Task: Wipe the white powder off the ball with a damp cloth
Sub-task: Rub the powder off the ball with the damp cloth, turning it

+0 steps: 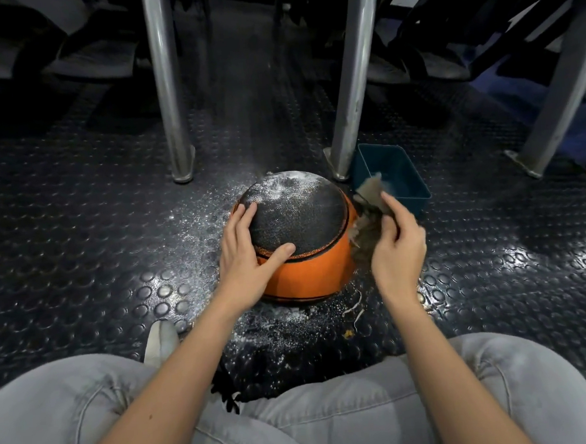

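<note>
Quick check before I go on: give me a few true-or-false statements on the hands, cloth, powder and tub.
The left hand rests on the ball. True.
The right hand holds the cloth. True.
The ball is free of powder. False: white powder covers its far top.
The blue tub sits left of the ball. False: it stands to its right.
The ball lies on a table. False: it lies on the studded floor.
</note>
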